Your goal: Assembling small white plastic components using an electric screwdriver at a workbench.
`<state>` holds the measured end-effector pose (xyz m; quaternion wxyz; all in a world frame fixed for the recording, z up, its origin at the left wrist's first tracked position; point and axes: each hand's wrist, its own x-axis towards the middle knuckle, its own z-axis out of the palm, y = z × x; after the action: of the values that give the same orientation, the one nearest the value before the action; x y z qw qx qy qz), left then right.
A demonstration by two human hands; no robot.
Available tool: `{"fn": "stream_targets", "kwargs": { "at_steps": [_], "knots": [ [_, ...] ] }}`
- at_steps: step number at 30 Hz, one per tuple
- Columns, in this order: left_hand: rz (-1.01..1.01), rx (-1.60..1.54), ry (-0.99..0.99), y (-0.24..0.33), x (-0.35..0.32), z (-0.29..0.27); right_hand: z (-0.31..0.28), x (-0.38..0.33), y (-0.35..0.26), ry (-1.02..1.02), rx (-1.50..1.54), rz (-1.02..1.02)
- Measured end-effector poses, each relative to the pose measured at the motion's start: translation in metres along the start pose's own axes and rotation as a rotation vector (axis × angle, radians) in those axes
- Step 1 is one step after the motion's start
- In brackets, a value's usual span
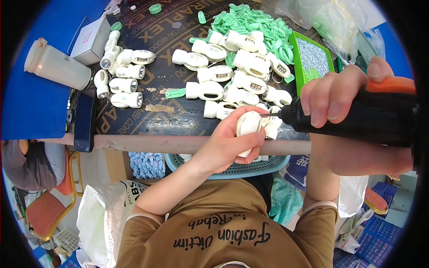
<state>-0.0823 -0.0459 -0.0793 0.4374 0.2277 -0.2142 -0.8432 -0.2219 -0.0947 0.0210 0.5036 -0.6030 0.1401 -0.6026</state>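
The left hand (228,145) wraps the light, rigid cream plastic torch shell (248,125) while the right hand (339,96) clenches the black-and-orange electric screwdriver (357,118).

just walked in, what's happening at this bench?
A person is assembling white plastic flashlights. The left hand holds one flashlight body over the table edge, while the right hand presses a black electric screwdriver with its bit against it. More white flashlight bodies and green plastic parts lie piled on the table.
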Motion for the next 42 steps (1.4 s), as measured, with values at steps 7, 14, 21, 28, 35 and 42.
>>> {"fn": "stream_targets", "kwargs": {
  "at_steps": [7,14,21,28,35,42],
  "knots": [
    [0.029,-0.001,-0.046,-0.002,0.001,0.000,-0.002,-0.004,-0.006,-0.042,-0.031,0.004],
    [0.034,-0.029,-0.063,-0.005,-0.001,-0.003,0.007,-0.001,-0.004,-0.111,-0.050,0.024],
    [0.009,-0.065,-0.096,-0.008,0.000,-0.009,0.018,-0.001,-0.001,-0.171,-0.067,0.045],
    [0.008,0.002,-0.078,-0.009,-0.001,-0.008,0.023,-0.001,0.001,-0.215,-0.096,0.053],
    [0.022,0.012,-0.082,-0.007,-0.002,-0.007,0.012,-0.010,0.010,-0.165,0.026,-0.061],
    [0.021,0.060,-0.108,-0.004,-0.003,-0.005,0.014,-0.017,0.005,0.037,0.002,-0.123]
  ]
}}
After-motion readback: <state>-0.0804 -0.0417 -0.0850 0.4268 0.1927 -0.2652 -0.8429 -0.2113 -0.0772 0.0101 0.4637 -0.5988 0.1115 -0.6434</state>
